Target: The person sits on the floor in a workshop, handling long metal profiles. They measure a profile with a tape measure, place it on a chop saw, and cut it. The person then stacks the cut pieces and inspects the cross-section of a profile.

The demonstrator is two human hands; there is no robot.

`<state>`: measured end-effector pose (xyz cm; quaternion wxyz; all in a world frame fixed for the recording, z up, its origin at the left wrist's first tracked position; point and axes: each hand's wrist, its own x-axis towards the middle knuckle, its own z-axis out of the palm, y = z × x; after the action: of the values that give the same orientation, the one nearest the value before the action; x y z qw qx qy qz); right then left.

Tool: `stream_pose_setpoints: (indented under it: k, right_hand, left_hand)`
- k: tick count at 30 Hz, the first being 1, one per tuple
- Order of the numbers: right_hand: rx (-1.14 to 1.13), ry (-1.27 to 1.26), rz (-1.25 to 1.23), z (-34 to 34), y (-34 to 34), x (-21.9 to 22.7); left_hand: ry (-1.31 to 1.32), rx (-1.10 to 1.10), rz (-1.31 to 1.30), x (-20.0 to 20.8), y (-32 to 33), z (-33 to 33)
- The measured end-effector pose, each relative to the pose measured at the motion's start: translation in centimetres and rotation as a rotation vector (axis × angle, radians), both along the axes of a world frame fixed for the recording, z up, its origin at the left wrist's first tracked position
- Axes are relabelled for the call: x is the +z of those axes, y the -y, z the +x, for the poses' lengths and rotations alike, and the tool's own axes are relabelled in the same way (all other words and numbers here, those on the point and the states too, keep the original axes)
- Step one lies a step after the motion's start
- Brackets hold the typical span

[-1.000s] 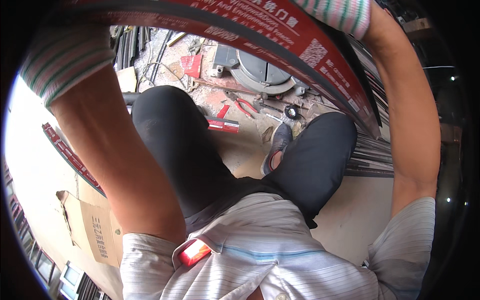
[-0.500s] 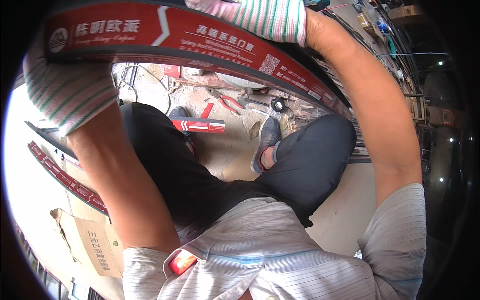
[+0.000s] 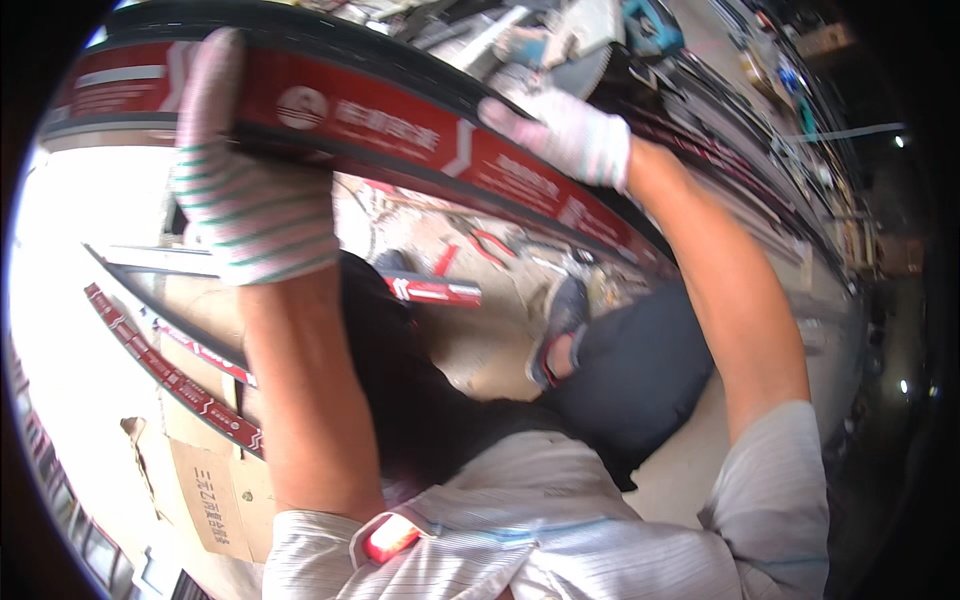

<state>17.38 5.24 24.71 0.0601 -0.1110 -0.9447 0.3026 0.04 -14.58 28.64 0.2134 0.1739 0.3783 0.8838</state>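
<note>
A long dark frame profile (image 3: 400,135) with red printed film on its face slants across the upper half, lower at its right end. My left hand (image 3: 255,205), in a white glove striped green and pink, wraps the profile from below, one finger or thumb upright across the red face. In a matching glove, my right hand (image 3: 575,135) grips the profile's upper edge farther right, its fingers partly hidden and blurred. Beneath it, between my feet, a short red-faced profile piece (image 3: 440,291) and red-handled pliers (image 3: 490,248) lie on the floor.
A round saw blade (image 3: 580,75) and a teal power tool (image 3: 655,30) are at the top. Long dark bars (image 3: 720,150) lie at the right. Two curved-looking red-faced profiles (image 3: 170,370) rest at the left, near flattened cardboard (image 3: 205,490). My shoe (image 3: 560,320) stands by small tools.
Both hands are lower in view, the left also farther right. The profile's printed face has shifted right and down, and the saw blade and teal tool have come into view at the top.
</note>
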Motion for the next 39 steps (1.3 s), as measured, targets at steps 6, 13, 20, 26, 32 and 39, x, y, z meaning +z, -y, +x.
stream_pose_setpoints:
  k: [6, 13, 20, 26, 32, 39]
  right_hand:
    - [-0.079, 0.139, -0.189, 0.4, 0.2, 1.3]
    - [0.018, 0.131, -0.376, -2.3, 1.2, 6.2]
    - [0.162, -0.372, -0.205, -10.3, 3.4, 13.3]
    - [0.213, -0.580, 0.304, -19.8, 10.8, 15.0]
    - [0.221, -0.479, 0.427, -24.1, 11.6, 11.6]
    - [0.113, -0.873, 0.629, -23.3, 9.7, 20.3]
  left_hand:
    - [0.252, -0.037, 0.050, 1.9, -0.7, 0.5]
    - [0.293, -0.074, 0.105, 1.4, -0.2, -0.3]
    - [0.337, -0.031, -0.009, 1.4, -0.2, 0.0]
    - [0.314, 0.102, -0.101, 1.1, 0.4, -0.7]
    - [0.232, 0.140, -0.310, 0.0, -1.0, -1.2]
    - [0.304, 0.132, -0.122, 0.6, 0.1, -1.2]
